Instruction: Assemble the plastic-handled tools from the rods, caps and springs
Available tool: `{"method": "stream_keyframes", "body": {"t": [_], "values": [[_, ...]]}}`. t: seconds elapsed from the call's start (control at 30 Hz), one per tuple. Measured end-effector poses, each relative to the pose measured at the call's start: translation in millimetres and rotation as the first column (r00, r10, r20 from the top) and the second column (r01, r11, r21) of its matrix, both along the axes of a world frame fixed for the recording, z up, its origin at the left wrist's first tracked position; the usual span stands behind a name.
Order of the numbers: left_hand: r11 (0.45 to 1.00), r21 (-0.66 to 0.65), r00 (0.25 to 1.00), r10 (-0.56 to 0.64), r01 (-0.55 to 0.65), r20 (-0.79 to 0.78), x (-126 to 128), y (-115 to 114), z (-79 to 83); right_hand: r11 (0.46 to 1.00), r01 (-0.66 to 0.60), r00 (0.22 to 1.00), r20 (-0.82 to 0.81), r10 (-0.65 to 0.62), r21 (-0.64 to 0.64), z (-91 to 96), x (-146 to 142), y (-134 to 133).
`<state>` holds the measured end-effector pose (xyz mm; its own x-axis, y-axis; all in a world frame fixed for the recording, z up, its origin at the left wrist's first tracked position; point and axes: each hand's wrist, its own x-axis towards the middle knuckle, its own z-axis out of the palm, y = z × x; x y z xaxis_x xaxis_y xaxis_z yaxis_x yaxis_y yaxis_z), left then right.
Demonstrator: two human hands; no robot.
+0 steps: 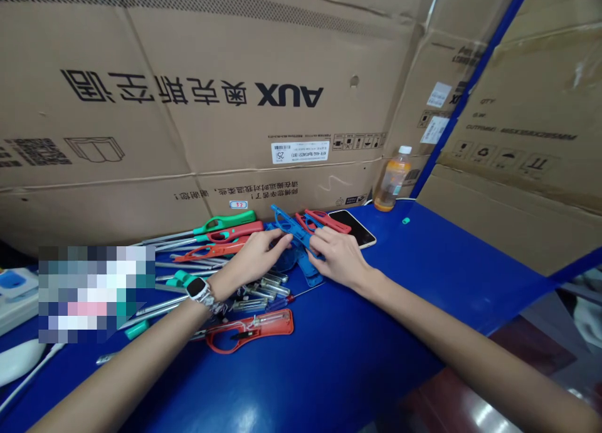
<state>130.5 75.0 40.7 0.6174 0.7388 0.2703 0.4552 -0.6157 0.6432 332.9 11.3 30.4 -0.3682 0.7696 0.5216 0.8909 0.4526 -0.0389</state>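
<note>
My right hand is closed on a blue plastic lighter shell, gripping its lower end with thumb and fingers. My left hand, wearing a watch, has its thumb and forefinger drawn together at the shell's left edge; its other fingertips are hidden. Beneath both hands lie more blue shell halves. An orange-red shell half, with a clear fuel tank and wires laid inside, rests nearer to me. Clear tanks are gathered under my left wrist. A screwdriver with a thin shaft lies beside them.
Green and red long-necked lighters lie at the back left, among metal tubes. Red shells and a phone are behind my right hand. A drink bottle stands at the back. Cardboard walls border the blue table.
</note>
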Motion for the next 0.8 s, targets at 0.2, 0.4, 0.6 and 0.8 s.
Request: {"method": "stream_keyframes", "body": {"t": [0.2,0.4,0.6,0.8], "values": [[0.856,-0.512,0.933,0.122,0.073,0.337,6.4,-3.9,3.8,0.994,-0.112,0.994,0.012,0.112,0.012,-8.7,-6.8,-10.8],[0.812,-0.582,0.921,0.255,-0.04,0.293,-16.7,3.5,5.5,0.975,0.165,0.967,-0.171,-0.189,-0.147,4.8,14.1,10.8],[0.866,-0.477,0.967,0.229,-0.148,0.116,-16.3,4.5,-2.7,0.95,0.217,0.976,0.058,-0.209,-0.223,7.2,9.6,46.5],[0.892,-0.393,0.953,0.284,-0.223,0.102,-11.7,9.0,2.7,0.877,0.294,0.944,-0.03,-0.329,-0.379,12.0,4.9,56.8]]}}
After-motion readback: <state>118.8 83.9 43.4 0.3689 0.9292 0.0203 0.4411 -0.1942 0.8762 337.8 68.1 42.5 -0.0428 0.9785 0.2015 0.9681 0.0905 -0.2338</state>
